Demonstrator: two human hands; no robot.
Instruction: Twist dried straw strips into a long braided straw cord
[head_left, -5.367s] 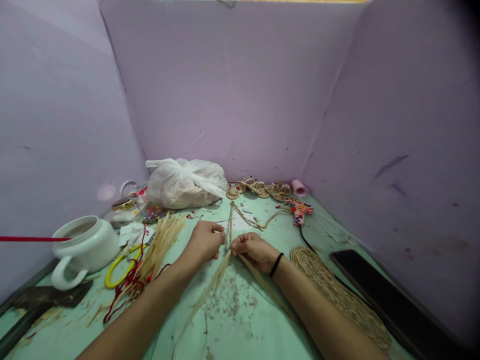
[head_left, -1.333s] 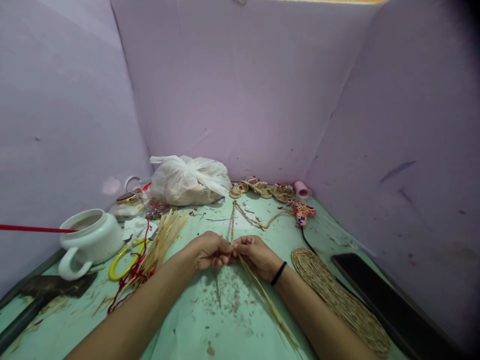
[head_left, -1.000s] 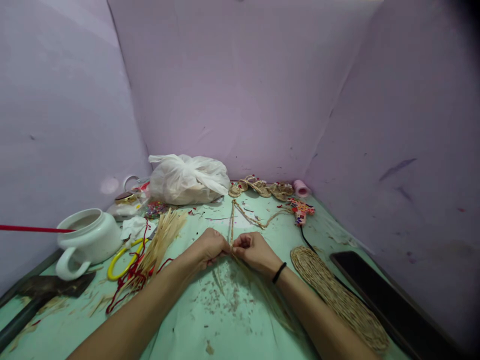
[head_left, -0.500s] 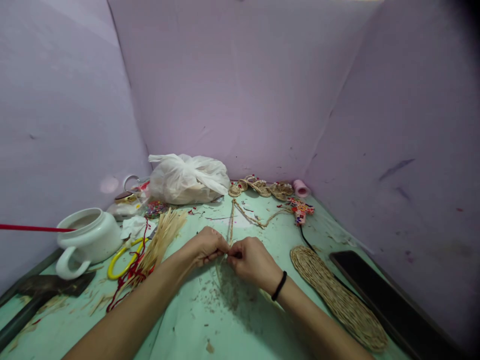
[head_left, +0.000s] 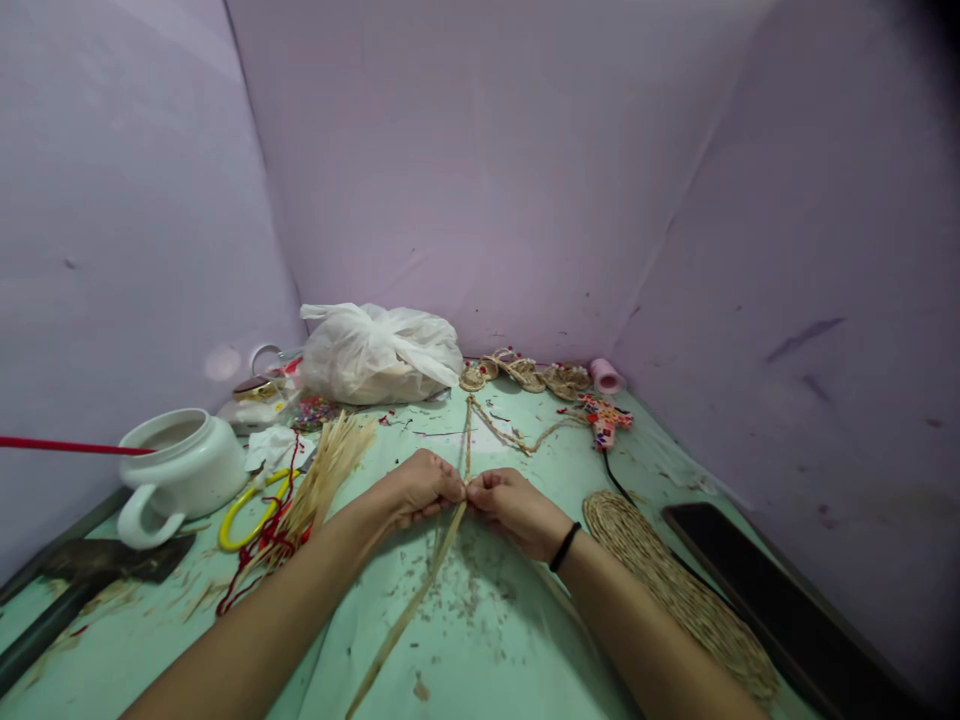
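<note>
- Two pinches clamped on the braid (head_left: 469, 440), by left hand (head_left: 424, 490) and right hand (head_left: 519, 510), just below frame centre.
- Points up the frame, long axis nearly vertical, then zigzags right.
- Trails a strand (head_left: 412, 607) down leftward to the bottom edge.

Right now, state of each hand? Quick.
Left hand: closed, pinching the near end of the braided cord.
Right hand: closed, pinching the cord at the same spot, close against the left.
</note>
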